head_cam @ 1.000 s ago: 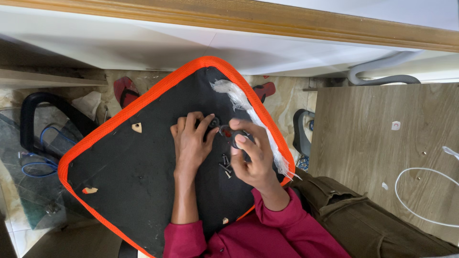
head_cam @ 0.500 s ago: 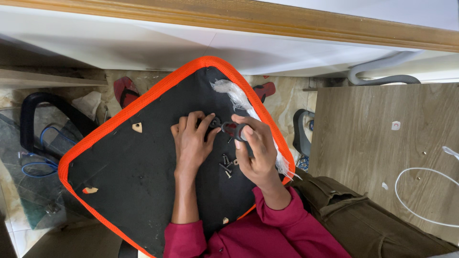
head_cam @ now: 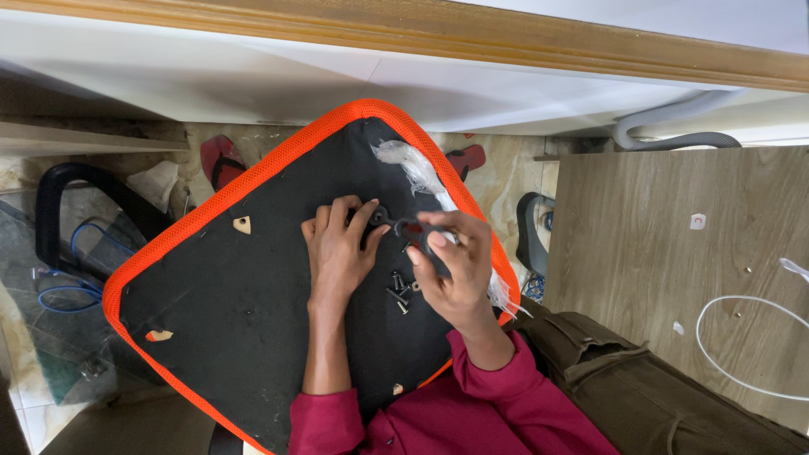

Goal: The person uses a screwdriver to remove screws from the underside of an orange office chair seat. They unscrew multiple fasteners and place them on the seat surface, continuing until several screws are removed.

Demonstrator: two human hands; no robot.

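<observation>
Seat panel: the black underside of the chair seat [head_cam: 244, 295] with its orange mesh edge faces up at you, tilted across your lap; that seems to be why the fittings are within reach of both hands.
Left hand: your left hand [head_cam: 337, 248] lies flat on the panel, fingers spread and only loosely curled; its fingertips rest against a small dark round fitting [head_cam: 377, 216], apparently to steady it; whether it truly pinches the fitting I cannot tell.
Right hand: your right hand [head_cam: 451, 270] is curled closed around a short tool with a red and black handle [head_cam: 413, 229]; the handle end points toward the fitting, so the tool meets the spot your left fingers mark.
Screws: a small cluster of dark screws [head_cam: 399, 289] lies loose on the panel, between your two wrists and just below the tool; near at hand yet touched by neither.
Plastic wrap: torn clear plastic [head_cam: 421, 173] clings along the upper right edge, just beyond your right hand.
Surroundings: a wood-grain board [head_cam: 674, 253] lies to your right; red sandals [head_cam: 221, 160] sit on the floor beyond.
</observation>
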